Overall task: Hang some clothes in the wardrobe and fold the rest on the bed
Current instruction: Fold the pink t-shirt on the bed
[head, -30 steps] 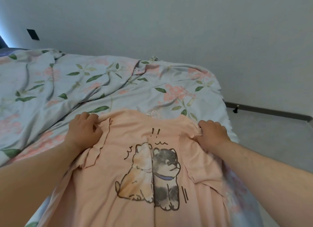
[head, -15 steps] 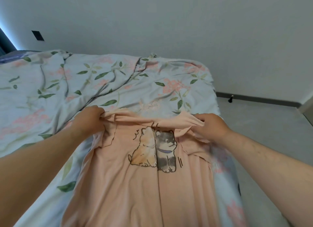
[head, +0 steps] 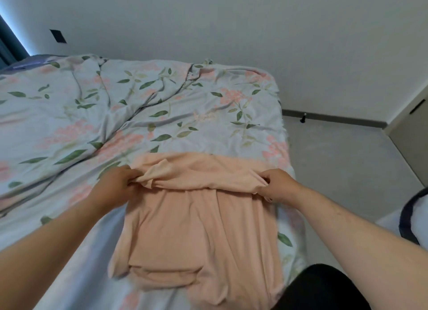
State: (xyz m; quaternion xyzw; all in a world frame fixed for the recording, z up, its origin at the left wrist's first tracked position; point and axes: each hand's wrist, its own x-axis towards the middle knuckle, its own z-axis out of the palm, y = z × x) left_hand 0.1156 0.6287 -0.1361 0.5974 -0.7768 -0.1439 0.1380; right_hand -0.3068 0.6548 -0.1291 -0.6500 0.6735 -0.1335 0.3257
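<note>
Near edge: dark clothed knee or leg (head: 324, 289) of the person at bottom right, forearms coming in from both lower corners. Peach shirt (head: 196, 235) lies flat on the bed (head: 162, 115), near right part of the mattress, close to the bed's right edge; its near hem is tucked under in a small fold at bottom left, wrinkles run lengthwise. Shirt looks mid-fold: the far part is doubled toward the near side, giving a straight cross crease and a thicker band along the far edge. Left hand (head: 115, 184) pinches the left end of that band, fingers curled round bunched cloth; right hand (head: 276, 184) grips the right end the same way. Holding both ends at once likely keeps the fold line square and the layer taut as it is laid over, so it does not skew. No print shows on the upper face, probably turned inward. Judgement: one fold in hand, shirt not yet a compact stack, so another fold or smoothing seems due; risk is the loose left flap bunching under the fold. Beyond the hands, the rumpled floral duvet (head: 92, 106) covers the rest of the bed, ridged at far left. Right of the bed is grey floor (head: 335, 161), a white-and-dark object (head: 414, 217) at the right edge, unclear what. Far wall (head: 231, 27) plain, with a dark square plate (head: 57, 36) at left.
</note>
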